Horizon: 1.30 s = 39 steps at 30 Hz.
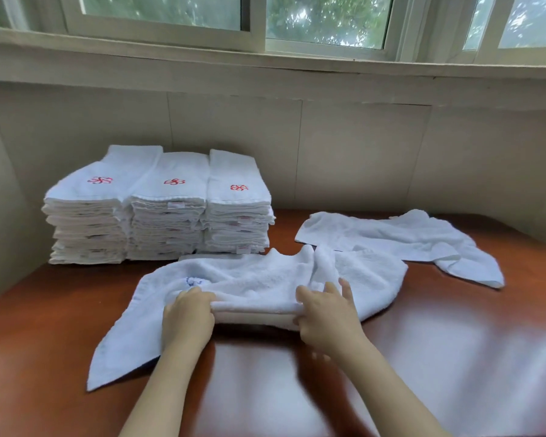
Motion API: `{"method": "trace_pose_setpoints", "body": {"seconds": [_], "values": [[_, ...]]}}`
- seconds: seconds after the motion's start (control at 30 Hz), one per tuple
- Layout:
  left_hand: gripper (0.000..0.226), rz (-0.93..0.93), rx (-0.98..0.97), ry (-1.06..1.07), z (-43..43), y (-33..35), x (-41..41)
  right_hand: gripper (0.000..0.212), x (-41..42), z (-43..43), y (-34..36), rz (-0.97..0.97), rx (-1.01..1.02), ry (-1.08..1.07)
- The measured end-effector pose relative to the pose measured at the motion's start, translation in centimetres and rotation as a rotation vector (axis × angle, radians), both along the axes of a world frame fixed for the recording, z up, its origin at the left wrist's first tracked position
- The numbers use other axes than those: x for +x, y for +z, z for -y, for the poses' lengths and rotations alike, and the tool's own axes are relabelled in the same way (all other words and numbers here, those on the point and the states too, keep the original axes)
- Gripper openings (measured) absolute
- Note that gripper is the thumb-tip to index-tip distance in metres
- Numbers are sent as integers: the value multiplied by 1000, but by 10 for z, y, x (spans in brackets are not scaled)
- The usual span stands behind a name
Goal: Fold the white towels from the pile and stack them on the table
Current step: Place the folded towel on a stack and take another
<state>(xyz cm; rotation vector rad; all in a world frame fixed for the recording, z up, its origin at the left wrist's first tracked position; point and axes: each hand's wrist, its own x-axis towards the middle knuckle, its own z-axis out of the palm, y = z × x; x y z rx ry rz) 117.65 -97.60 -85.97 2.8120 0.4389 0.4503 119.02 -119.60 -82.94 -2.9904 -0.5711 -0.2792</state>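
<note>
Hands work mid-table: left hand (pixel 188 313) and right hand (pixel 327 313) each pinch the near folded edge of the rumpled towel (pixel 265 282); carry it over evenly, aligning corners before smoothing flat.

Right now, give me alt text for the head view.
The left hand and right hand grip a white towel on the table. Three stacks of folded towels stand back left; a loose towel lies back right.
</note>
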Motion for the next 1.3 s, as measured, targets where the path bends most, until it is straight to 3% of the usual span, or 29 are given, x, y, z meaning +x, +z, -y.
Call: {"method": "trace_pose_setpoints", "body": {"seconds": [0.1,0.2,0.3,0.4,0.5,0.6,0.7,0.8,0.93,1.03,1.13,1.23,1.3], "values": [[31,19,-114,115,3,-2,3,22,-13,-9,6,-42,-91,12],[23,39,-235,201,8,-2,4,45,-42,-20,3,-155,-96,268],[19,53,-234,197,4,-3,5,46,-53,-21,-2,-160,-51,393],[21,52,-208,164,-5,-3,3,21,-41,-7,-1,-283,-35,257],[25,106,-123,198,-14,-3,0,31,-25,11,0,-348,-62,88],[28,220,-90,267,-19,-3,-3,28,-9,25,3,-132,1,-126],[18,468,-110,196,-14,9,-8,34,4,33,6,204,197,-356],[30,655,-133,132,-8,21,-15,28,10,44,2,359,433,-475],[31,628,-256,253,-11,29,-20,32,13,62,2,211,647,-669],[37,579,-306,310,-12,31,-25,37,10,65,-1,100,737,-707],[40,575,-482,359,-12,31,-31,28,8,61,-6,9,856,-705],[32,585,-663,348,-7,40,-32,25,5,49,5,-226,1416,-583],[29,607,-670,296,-4,55,-31,25,4,40,18,-234,1621,-486]]}}
